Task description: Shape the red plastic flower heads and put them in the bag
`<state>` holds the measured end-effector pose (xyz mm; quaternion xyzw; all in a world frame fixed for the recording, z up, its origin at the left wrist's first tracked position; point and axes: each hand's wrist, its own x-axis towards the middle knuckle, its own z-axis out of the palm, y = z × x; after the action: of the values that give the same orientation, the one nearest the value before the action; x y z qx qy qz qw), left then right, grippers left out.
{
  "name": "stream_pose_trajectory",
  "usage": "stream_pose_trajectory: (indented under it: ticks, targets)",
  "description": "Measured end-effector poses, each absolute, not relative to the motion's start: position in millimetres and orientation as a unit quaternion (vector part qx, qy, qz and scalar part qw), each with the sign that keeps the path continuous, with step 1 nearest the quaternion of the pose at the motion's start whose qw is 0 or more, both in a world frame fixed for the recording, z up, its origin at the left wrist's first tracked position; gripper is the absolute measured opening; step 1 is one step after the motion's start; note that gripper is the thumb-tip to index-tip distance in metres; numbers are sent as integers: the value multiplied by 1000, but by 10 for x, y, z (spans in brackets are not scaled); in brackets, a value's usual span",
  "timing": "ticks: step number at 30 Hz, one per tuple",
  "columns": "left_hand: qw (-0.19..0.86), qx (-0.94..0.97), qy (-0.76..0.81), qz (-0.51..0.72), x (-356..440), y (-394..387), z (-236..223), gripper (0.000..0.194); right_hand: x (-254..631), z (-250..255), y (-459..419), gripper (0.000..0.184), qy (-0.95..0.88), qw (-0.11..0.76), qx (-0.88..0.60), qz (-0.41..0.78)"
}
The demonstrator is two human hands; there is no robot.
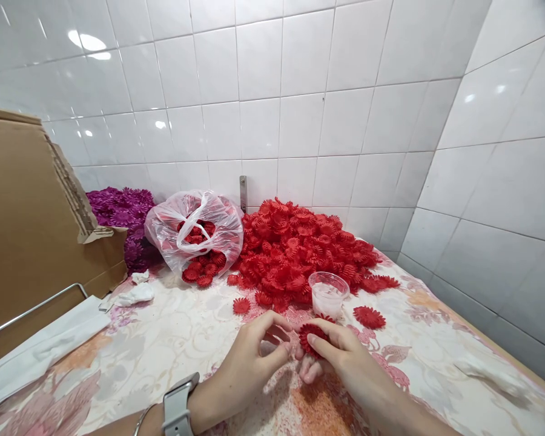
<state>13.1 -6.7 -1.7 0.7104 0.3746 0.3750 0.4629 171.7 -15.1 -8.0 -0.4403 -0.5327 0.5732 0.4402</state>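
Observation:
Close to the table's front, my right hand (340, 351) pinches a dark red fabric flower (311, 340) between its thumb and fingers. Just left of it is my left hand (264, 348), its fingers curved and the thumb apart from them, with nothing visible in the gap. A clear plastic cup (329, 295) with whitish contents stands just beyond my right hand. One loose red flower (369, 317) lies right of the cup, and another small red flower (241, 306) lies to the left. Behind them rises a big pile of red flowers (300, 248).
A tied clear plastic bag (163, 227) with red flowers stands left of the pile, beside purple flowers (118, 209). A cardboard box (27, 212) occupies the left side. White cloth (49, 351) lies on the floral tablecloth (163, 351). Tiled walls (300, 121) bound the back and right.

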Motion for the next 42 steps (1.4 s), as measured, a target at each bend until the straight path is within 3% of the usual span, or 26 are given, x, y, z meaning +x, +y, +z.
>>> stream_pose_trajectory:
  ticks: [17,27,35,42]
  targets:
    - [506,681,354,392,132,-15,-31,8,1709,-108,-156,29,-580,414,-443,544]
    - [513,677,360,386,135,-33,-66,6,1753,-131,-164,19,-628,392,-437,511]
    - [512,676,367,382,127,-29,-89,5,1739,-116,-140,21,-622,403,-463,487]
    - [539,656,358,389,128,-4,-131,8,1744,-76,-189,23,-609,360,-454,542]
